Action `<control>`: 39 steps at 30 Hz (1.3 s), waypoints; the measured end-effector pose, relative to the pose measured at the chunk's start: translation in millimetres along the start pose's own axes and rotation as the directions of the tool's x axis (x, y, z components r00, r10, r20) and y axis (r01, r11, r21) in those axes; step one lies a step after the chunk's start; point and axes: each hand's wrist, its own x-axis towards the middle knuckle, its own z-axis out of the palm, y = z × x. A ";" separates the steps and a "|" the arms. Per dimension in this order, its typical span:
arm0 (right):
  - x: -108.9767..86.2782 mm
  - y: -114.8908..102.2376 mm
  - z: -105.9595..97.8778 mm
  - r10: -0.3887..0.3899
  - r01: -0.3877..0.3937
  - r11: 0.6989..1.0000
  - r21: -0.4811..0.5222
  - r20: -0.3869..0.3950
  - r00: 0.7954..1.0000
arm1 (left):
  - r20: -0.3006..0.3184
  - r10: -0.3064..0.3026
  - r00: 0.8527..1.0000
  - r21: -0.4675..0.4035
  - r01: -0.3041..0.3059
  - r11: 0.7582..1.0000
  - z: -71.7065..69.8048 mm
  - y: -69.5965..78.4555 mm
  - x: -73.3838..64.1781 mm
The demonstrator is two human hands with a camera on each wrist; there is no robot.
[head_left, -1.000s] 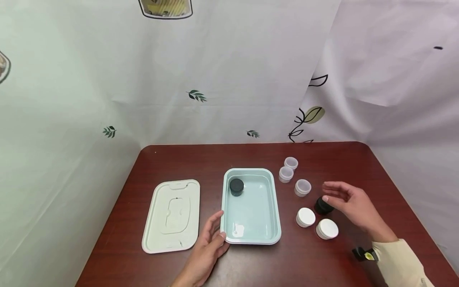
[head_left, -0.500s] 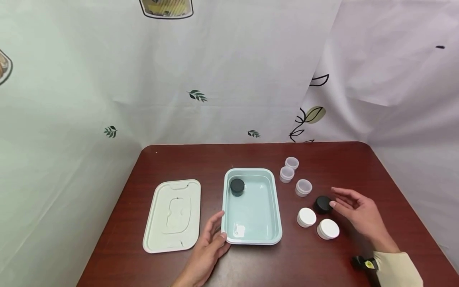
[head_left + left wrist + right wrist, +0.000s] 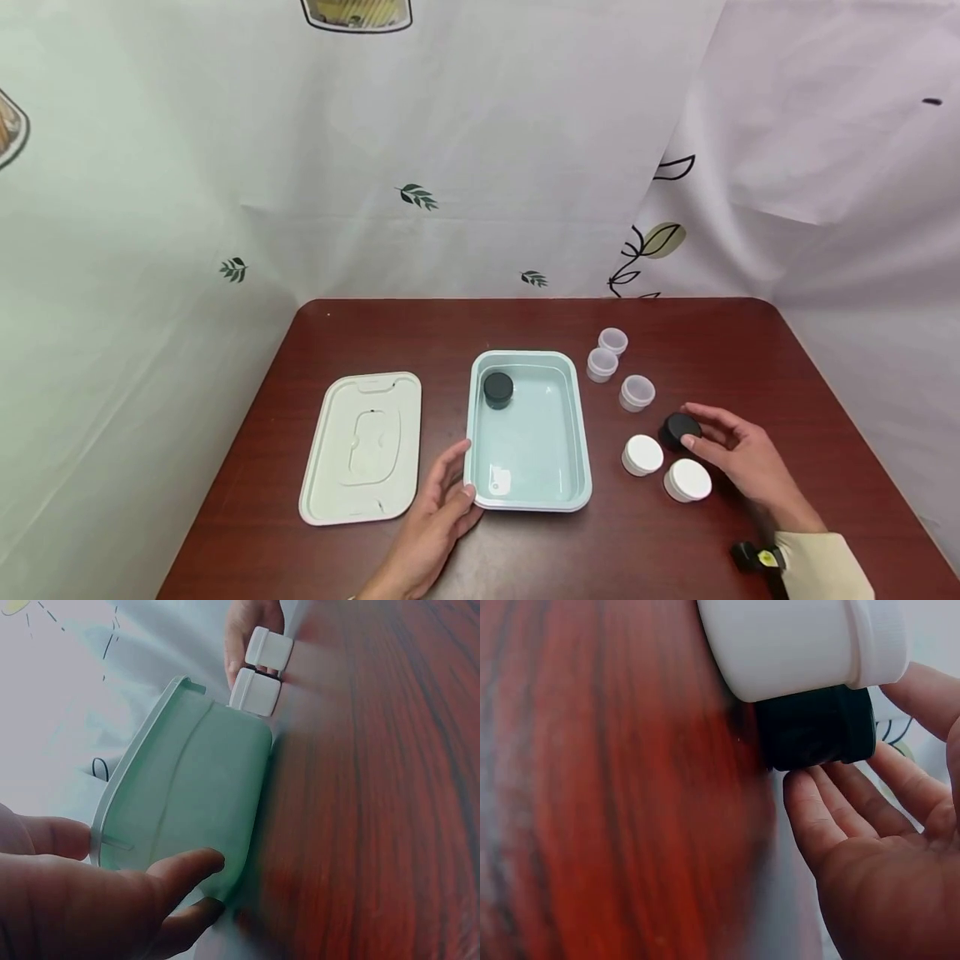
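My left hand (image 3: 437, 515) rests against the near left corner of a pale blue-green plastic tub (image 3: 583, 467), its fingers spread along the outer wall and rim in the left wrist view. Inside the tub, at the far left, stands a round black jar (image 3: 498, 390). On the right, my right hand (image 3: 750, 460) has thumb and fingers around the sides of a second black jar (image 3: 677, 427), which is upright on the table. In the right wrist view a white jar (image 3: 795, 645) partly covers this black jar (image 3: 810, 727). Two white-lidded jars (image 3: 642, 455) (image 3: 687, 480) stand close by.
A white rectangular lid (image 3: 320, 467) lies flat left of the tub. Three small translucent jars (image 3: 637, 392) stand beyond the white ones, right of the tub. The dark red-brown table (image 3: 555, 558) meets a white printed curtain (image 3: 465, 250) at the back.
My right hand has moved from above the black jar, out to its right side, then back in around it. The black jar has shifted slightly. My left hand stays at the tub.
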 end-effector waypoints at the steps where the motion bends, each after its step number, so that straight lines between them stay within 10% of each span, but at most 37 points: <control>1: -0.2 0.5 -0.1 0.003 -0.003 1.000 0.003 0.008 1.000 | -0.001 0.001 1.000 0.000 -0.001 1.000 0.0 0.1 0.1; 21: 18.8 -29.8 -20.7 -0.046 0.034 0.971 -0.235 -0.046 0.998 | -0.007 -0.005 1.000 0.012 0.005 1.000 -0.6 2.9 0.6; 39: 47.6 -105.2 27.2 -0.171 0.177 0.983 -0.053 0.103 0.980 | 0.014 0.005 1.000 -0.037 -0.005 0.999 2.7 2.5 -1.3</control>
